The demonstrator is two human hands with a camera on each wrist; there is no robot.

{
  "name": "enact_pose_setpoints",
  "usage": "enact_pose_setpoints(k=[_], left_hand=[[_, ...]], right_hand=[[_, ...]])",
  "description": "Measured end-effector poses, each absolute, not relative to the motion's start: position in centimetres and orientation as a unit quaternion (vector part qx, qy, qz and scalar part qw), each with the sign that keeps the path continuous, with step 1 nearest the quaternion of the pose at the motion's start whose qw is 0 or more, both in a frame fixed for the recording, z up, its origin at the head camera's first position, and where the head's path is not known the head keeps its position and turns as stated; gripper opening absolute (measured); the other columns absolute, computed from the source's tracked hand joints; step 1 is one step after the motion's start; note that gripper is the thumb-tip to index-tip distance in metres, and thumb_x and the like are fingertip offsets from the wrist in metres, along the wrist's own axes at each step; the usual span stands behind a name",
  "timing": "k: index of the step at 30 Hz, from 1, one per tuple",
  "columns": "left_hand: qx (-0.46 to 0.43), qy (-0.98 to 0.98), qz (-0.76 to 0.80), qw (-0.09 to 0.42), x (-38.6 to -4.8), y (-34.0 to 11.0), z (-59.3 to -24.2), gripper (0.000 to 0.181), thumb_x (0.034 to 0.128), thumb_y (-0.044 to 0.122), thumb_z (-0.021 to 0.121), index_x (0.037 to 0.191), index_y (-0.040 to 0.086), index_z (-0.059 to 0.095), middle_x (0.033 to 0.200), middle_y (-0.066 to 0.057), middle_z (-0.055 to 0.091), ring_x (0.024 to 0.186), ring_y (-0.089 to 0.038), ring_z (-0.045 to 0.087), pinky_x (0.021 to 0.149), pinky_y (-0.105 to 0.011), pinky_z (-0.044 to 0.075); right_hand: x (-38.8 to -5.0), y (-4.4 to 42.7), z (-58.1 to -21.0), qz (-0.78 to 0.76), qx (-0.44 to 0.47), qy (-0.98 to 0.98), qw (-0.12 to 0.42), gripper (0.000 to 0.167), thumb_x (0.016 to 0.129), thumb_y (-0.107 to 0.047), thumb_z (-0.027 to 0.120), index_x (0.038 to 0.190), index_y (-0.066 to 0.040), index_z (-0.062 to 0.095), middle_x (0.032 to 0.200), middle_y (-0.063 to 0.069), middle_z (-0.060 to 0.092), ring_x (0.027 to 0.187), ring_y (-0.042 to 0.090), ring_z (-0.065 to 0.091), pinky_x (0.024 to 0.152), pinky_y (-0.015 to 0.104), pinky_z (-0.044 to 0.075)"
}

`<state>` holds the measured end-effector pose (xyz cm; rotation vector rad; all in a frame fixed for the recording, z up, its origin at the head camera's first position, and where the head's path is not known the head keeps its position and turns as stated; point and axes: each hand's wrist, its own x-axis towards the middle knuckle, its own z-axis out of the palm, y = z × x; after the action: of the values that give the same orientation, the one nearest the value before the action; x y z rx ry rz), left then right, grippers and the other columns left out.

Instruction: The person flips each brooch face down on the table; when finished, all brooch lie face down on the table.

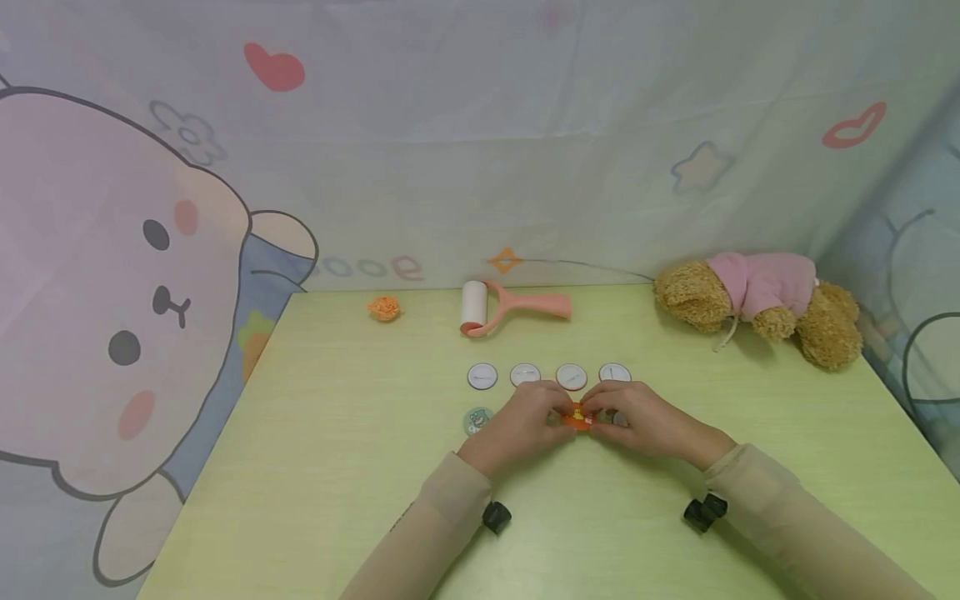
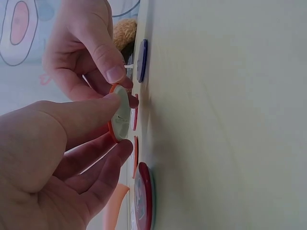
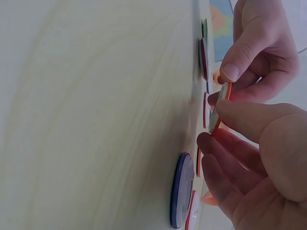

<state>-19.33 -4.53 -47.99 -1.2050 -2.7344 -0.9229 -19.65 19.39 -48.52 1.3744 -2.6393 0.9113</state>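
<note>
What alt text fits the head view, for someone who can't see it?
The left hand and right hand hold an orange badge over a table. Beyond lie four white badges in a row, then a roller and a teddy.

Yellow-green table [image 1: 315,450] before cartoon-printed cloth [image 1: 450,167]

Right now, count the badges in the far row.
4: leftmost badge, second badge partly behind the left hand, third badge, rightmost badge partly behind the right hand. Hands may hide others.
</note>
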Motion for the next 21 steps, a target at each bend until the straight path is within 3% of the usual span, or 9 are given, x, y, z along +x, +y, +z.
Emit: enact_pose_setpoints(k=[14,21], left_hand=[[-0.370,-0.876,-0.310,-0.004,-19.27,-4.59,-47.93,0.008,0.0932,0.013,0.081,0.101,0.010,0.081,0.097,0.004,0.076,0.094,-0.007,0.066,0.089,-0.016,0.051],[-0.378,-0.870,-0.316,0.002,-19.46,-4.61,-48.12,0.008,0.0953,0.010,0.078,0.103,0.009,0.079,0.102,0.000,0.077,0.097,-0.010,0.069,0.089,-0.018,0.052]], right_hand=[[-19.54,19.35,-48.18,0.305,0.444,-0.842,0.023,0.017,0.093,-0.002,0.077,0.107,-0.013,0.076,0.109,-0.002,0.074,0.095,0.012,0.068,0.075,0.034,0.059],[-19.46,19.39,-48.13,0.323,0.422,-0.847,0.004,0.017,0.095,0.001,0.073,0.109,-0.009,0.075,0.106,0.000,0.075,0.094,0.013,0.072,0.079,0.034,0.062]])
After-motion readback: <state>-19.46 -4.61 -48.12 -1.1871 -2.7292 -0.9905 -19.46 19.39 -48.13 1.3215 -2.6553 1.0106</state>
